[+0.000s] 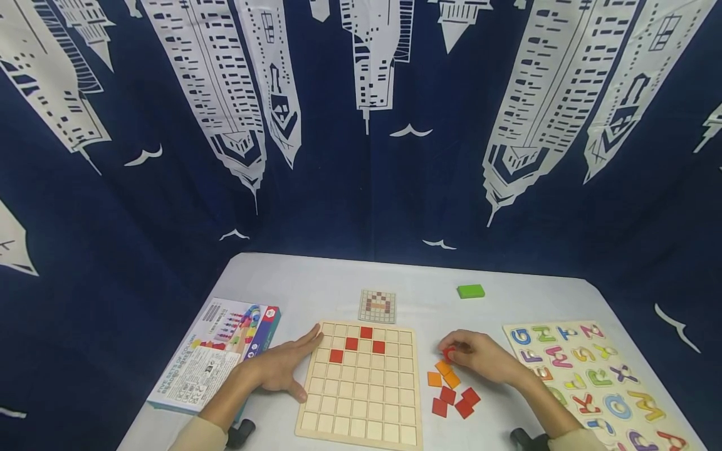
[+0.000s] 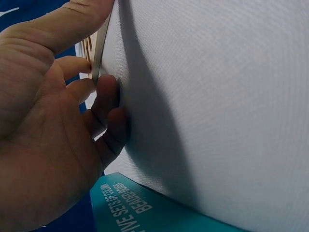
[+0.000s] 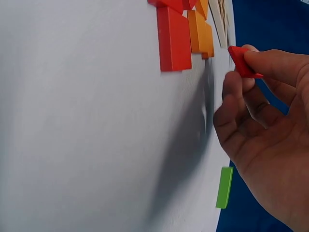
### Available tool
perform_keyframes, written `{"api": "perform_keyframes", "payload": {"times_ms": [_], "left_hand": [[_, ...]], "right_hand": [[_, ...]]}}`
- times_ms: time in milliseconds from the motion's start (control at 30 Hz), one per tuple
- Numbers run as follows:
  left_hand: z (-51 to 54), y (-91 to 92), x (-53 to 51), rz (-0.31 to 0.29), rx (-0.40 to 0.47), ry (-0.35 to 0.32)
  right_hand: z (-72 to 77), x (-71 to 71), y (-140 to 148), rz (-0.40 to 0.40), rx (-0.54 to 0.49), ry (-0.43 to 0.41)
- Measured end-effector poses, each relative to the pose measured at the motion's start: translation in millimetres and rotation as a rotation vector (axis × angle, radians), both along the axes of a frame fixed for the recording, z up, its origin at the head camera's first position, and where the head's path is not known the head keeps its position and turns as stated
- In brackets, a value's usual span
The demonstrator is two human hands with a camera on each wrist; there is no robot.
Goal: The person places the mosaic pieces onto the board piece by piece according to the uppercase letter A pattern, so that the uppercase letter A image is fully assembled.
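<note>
A wooden grid board (image 1: 361, 401) lies in the middle of the table, with several red square tiles (image 1: 351, 343) set in its upper cells. My left hand (image 1: 280, 365) rests at the board's left edge, fingers extended and touching it. To the right of the board, my right hand (image 1: 486, 357) pinches a red tile (image 3: 244, 63) between thumb and fingers, above the table. Just below that hand lie a few orange tiles (image 1: 434, 379) and several loose red tiles (image 1: 439, 408). A small pattern card (image 1: 377, 305) with a printed grid lies behind the board.
A boxed set (image 1: 209, 351) lies at the left, close to my left hand. On the right is an alphabet puzzle board (image 1: 598, 382), partly under my right forearm. One green block (image 1: 470, 291) sits near the table's back edge. A dark patterned cloth (image 1: 361, 188) hangs behind.
</note>
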State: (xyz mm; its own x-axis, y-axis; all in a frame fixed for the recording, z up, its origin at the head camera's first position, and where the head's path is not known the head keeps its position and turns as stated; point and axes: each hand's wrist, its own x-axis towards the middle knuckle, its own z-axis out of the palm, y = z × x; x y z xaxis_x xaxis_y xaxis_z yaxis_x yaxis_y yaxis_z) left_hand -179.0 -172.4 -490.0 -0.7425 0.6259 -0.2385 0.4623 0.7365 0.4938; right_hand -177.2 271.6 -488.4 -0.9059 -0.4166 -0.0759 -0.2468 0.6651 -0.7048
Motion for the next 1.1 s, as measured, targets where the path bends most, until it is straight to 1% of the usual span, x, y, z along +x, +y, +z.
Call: {"api": "perform_keyframes", "payload": {"times_ms": [267,500,633,900,1100], "left_hand": [[1.2,-0.2,-0.4,0.004,-0.004,-0.003],[2.1,-0.2,-0.2,0.008,-0.004,-0.011],[2.6,0.1,0.0,0.008,-0.005,-0.008],[3.9,1.2,-0.3,0.005,-0.007,0.003],[3.2,1.3,0.3,0.015,-0.002,-0.011]], "right_hand": [[-1.8,-4.4,-9.4,0.013,-0.028,-0.008],[-2.7,-6.2,-18.3,0.024,-0.019,0.004],[-3.6,-7.1,-21.9,0.021,-0.011,-0.001],[-1.3,-8.1,-31.1,0.020,-0.035,-0.031],[-2.1,-9.3,-36.9,0.016,-0.046,-0.039]]}}
